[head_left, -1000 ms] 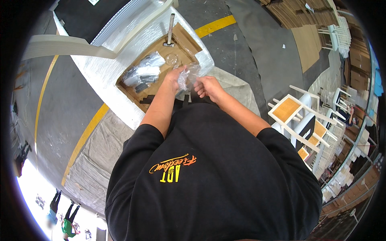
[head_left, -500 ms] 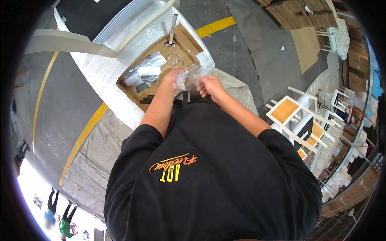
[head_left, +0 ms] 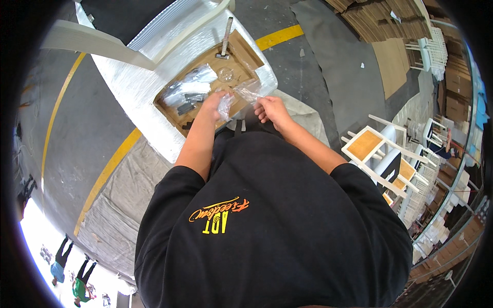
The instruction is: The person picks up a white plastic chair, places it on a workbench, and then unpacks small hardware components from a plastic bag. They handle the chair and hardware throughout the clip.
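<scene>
Over the front of a shallow cardboard tray (head_left: 250, 50), my left hand (head_left: 213, 103) is closed on a crumpled clear plastic bag (head_left: 224, 108). My right hand (head_left: 273, 111) pinches a second piece of clear plastic film (head_left: 248, 92), which stretches toward the left hand. Whether the two pieces are joined, I cannot tell. Left of my hands, clear plastic bags (head_left: 191, 82) and small dark packets (head_left: 189, 103) lie in the tray. Farther back are a clear round ring (head_left: 225, 75) and a hammer (head_left: 226, 38) with a pale handle.
The tray rests on a surface wrapped in white foam (head_left: 120, 77), with a curved cream wooden piece (head_left: 97, 45) across it. White chairs (head_left: 366, 143) with tan seats stand to the right. Stacked cardboard (head_left: 377, 18) is at the back right. Two people (head_left: 81, 287) are far off at lower left.
My hands have drawn slightly apart, the left moving left and a little down. The plastic between them now shows as two separate-looking bunches.
</scene>
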A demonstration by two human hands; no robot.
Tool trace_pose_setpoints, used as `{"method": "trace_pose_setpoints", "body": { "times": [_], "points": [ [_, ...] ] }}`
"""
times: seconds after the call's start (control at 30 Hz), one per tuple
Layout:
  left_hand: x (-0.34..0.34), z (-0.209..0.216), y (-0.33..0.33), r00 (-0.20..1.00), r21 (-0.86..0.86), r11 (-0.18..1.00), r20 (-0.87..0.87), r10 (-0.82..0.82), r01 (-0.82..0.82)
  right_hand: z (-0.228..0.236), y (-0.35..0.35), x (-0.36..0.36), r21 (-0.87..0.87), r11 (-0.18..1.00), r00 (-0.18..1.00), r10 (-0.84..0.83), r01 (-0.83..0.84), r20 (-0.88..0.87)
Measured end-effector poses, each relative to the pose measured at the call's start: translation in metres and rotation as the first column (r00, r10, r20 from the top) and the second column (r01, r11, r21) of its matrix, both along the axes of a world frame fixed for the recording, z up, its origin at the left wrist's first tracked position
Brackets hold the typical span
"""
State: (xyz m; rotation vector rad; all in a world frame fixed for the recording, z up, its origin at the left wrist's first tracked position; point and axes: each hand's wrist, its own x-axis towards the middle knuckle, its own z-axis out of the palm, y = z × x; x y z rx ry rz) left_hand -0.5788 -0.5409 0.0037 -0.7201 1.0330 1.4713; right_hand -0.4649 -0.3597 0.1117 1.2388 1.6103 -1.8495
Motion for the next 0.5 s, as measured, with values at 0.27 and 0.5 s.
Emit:
{"method": "trace_pose_setpoints", "body": {
  "times": [0.27, 0.5],
  "points": [
    [0.015, 0.034, 0.018, 0.999, 0.075, 0.996, 0.008, -0.051, 0.050, -0.006, -0.007, 0.008, -0.042, 0.999, 0.999, 0.032, -0.032, -0.006],
    [0.022, 0.072, -0.003, 0.976, 0.159, 0.985, -0.217, -0.032, 0.068, 0.000, -0.022, 0.013, -0.116, 0.939, 0.945, 0.327, -0.323, 0.016]
  ]
}}
